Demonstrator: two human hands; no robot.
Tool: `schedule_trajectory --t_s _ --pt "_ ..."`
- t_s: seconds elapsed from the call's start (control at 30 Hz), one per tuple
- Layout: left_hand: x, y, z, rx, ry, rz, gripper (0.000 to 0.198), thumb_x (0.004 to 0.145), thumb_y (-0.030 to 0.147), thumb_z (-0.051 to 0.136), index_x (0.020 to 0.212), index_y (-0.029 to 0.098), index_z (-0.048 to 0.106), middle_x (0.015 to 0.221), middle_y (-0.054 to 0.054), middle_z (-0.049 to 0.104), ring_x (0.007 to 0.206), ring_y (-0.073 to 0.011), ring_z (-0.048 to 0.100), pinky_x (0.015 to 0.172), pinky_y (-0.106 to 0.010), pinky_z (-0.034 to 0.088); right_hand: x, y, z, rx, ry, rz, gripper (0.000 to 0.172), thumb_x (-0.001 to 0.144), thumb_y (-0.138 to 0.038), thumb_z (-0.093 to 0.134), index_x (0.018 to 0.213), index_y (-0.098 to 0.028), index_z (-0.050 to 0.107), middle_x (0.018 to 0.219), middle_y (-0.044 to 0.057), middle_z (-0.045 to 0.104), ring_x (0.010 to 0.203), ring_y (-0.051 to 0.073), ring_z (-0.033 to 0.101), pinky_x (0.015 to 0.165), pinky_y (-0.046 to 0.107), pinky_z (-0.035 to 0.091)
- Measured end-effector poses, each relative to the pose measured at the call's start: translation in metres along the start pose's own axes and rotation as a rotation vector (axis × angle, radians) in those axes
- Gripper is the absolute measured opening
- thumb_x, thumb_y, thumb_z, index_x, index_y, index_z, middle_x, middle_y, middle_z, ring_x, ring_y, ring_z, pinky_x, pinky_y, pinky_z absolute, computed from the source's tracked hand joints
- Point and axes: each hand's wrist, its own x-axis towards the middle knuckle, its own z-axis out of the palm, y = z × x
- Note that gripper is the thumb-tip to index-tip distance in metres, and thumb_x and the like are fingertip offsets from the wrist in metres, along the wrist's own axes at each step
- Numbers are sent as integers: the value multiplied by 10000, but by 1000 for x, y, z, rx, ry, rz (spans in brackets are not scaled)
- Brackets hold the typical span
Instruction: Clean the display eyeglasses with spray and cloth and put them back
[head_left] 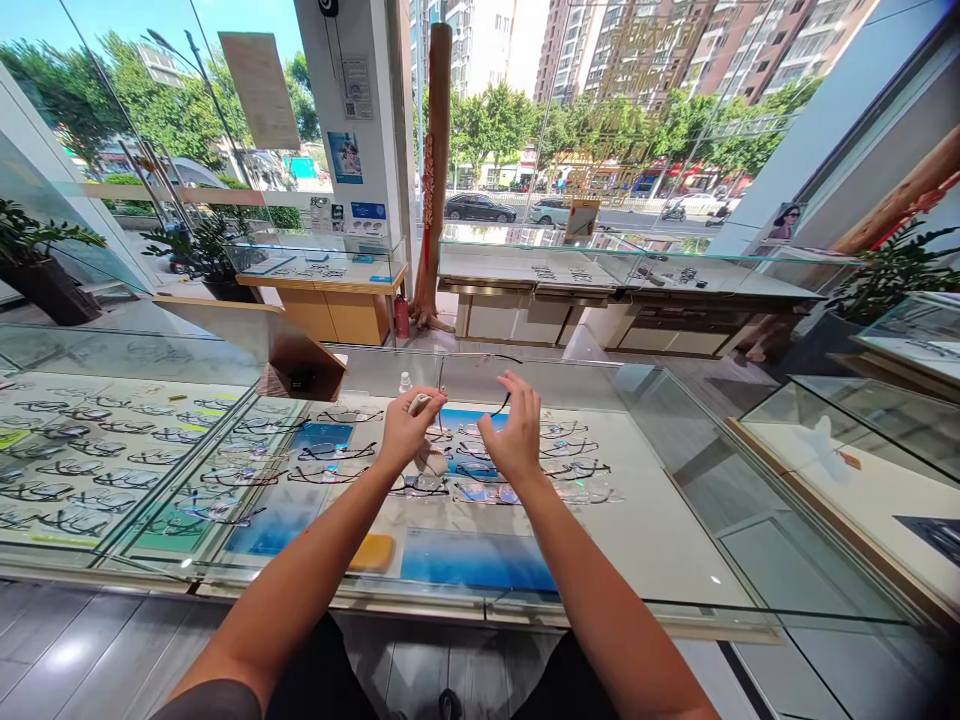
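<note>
My left hand (409, 425) is held up over the glass display counter (675, 470), fingers pinched on a small pale cloth (418, 403). My right hand (516, 428) is raised beside it, fingers curled round a thin dark-framed pair of glasses (480, 362) whose arms stick up and outward between the two hands. A small white bottle (405, 382) stands on the counter just behind my left hand. Under the glass below my hands lie rows of spectacles (465, 470) on blue and white pads.
Another glass case with several rows of spectacles (90, 450) is at the left. A brown angled stand (300, 370) sits on the counter. More display counters (630, 275) stand by the windows; a further case (862, 460) is at the right. Potted plants (45, 260) flank the room.
</note>
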Motion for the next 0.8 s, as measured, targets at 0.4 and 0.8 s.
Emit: schedule_trajectory --t_s 0.4,0.8 --pt "3 -3 -1 -3 -19 65 475 778 637 879 884 187 768 1143 -120 789 918 -221 739 727 -298 559 -4 -1 2 29 -188 -16 584 856 -186 647 1438 -209 596 1456 160 663 1401 378 536 1218 612 432" --pt "-7 -2 5 65 -228 92 371 869 556 838 929 190 837 1381 -169 757 1209 -334 730 1062 -470 551 -10 -16 8 274 -317 -98 238 1008 -330 705 1213 -227 767 1224 132 806 1166 333 692 1054 524 545"
